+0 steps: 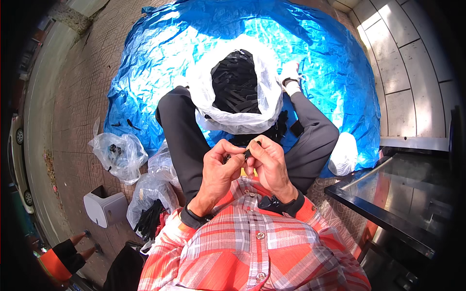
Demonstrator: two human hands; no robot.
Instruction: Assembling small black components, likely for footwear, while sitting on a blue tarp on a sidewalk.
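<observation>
In front of my chest, my left hand [219, 169] and my right hand [272, 162] are closed with their fingertips nearly meeting. Pinched between them is a small black piece [248, 153], mostly covered by fingers; its exact kind cannot be made out. A little dark, shiny bit [227, 157] shows at the curled fingers of my left hand. Just beyond my hands, between my legs, a large white plastic bag [238, 127] stands with its mouth wide. Many flat black strips [235, 80] fill it. More black pieces [274, 132] lie on the sheet at the bag's near side.
A crinkled blue tarp [335, 77] spreads under my legs. To the left sit clear plastic bags [119, 155] with dark pieces, and a white box-like object [105, 209]. A glossy black-edged table [388, 194] stands right, near a white bag [343, 157]. Another person [63, 262] is at lower left.
</observation>
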